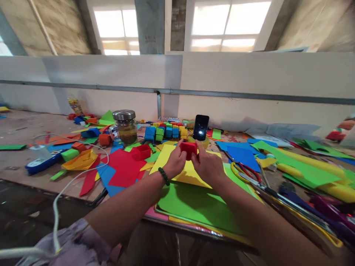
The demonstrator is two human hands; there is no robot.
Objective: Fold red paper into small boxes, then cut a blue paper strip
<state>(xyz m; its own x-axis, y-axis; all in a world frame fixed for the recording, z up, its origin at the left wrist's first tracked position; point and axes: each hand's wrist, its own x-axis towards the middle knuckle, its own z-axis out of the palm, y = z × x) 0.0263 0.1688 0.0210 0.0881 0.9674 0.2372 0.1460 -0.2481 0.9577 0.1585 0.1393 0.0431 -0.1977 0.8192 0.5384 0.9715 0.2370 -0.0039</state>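
Note:
Between my two hands is a small red foam piece point(189, 149), shaped like a little block or box. My left hand point(177, 159), with a dark bead bracelet at the wrist, pinches its left side. The fingers of my right hand point(208, 164) close on its right side. Both hands are above a yellow sheet point(162, 159), which lies on a stack of green sheets point(191, 199). Left of the hands, another red box-shaped piece point(140, 152) rests near red sheets point(122, 168). My fingers partly cover the held piece.
Behind my hands stand a phone point(200, 127), several coloured blocks point(159, 133) and a lidded glass jar point(128, 129). Scissors point(249, 175) lie to the right, beside blue sheets point(242, 157). A white cable point(74, 177) crosses the left side over a blue power strip point(44, 163).

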